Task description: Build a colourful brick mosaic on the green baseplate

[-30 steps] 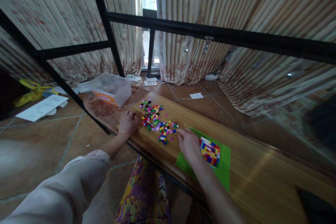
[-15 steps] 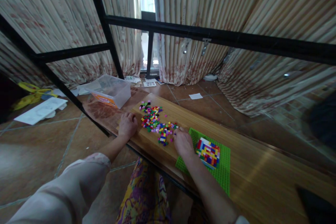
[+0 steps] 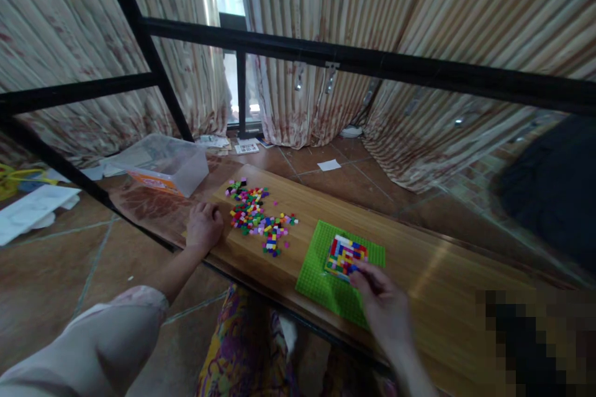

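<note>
My right hand (image 3: pixel 384 304) is over the block build, thumb and fingers pinched on a small blue toy brick (image 3: pixel 352 268). Beneath the fingertips is a square, multicoloured brick build (image 3: pixel 342 249), partly covered by the hand. It sits on a green studded baseplate (image 3: pixel 311 267). My left hand (image 3: pixel 205 226) rests curled into a loose fist at the board's left end, and no object shows in it. Between the hands lies a scattered pile of small coloured bricks (image 3: pixel 254 211), nearer to the left hand.
The wooden board (image 3: pixel 437 273) runs off to the right. A clear plastic box (image 3: pixel 193 170) with an orange label stands beyond my left hand. A black metal rail (image 3: pixel 279 43) crosses in front of the curtains (image 3: pixel 316 99). A dark shape is at far right.
My right hand has gone from the brick pile rightward to the build on the baseplate. My left hand stays curled at the board's end. The view has turned slightly right.
</note>
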The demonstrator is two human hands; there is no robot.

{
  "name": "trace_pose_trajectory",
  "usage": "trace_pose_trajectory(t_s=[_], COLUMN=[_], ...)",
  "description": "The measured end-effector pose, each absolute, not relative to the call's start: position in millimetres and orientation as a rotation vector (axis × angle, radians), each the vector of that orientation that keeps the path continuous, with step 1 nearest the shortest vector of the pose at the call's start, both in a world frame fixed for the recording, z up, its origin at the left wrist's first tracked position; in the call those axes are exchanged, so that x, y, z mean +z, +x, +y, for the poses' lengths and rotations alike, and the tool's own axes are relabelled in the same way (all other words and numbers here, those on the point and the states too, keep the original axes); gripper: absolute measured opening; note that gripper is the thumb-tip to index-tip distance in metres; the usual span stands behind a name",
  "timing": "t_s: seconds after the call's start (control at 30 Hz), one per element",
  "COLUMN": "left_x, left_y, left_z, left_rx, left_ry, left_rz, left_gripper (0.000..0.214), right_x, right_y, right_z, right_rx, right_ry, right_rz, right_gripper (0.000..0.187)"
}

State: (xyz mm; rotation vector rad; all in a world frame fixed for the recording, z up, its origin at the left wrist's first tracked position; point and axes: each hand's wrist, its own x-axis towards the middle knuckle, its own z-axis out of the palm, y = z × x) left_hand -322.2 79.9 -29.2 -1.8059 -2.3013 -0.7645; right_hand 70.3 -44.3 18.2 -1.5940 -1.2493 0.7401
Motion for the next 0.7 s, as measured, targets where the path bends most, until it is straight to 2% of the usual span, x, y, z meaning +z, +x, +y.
trace_pose_trajectory(t_s=[0.17,0.37,0.7], left_x=[-29,-32,-31], left_y=[-324,-326,-324], left_z=[82,83,81], left_rx=[-0.755,-0.778,-0.801], left_ry=[-1.801,-1.806,-1.791], left_rz=[-2.291,-2.281,-2.305], left_gripper=[0.028,0.028,0.027], right_x=[17,23,27], right_y=[114,120,121], right_z=[-26,0,11], right_rx=[0.681,0.460,0.561], right_ry=[-1.789,-1.898,-1.892], right_rz=[-1.203,-1.454,-1.551], right_gripper=[0.041,0.039,0.034])
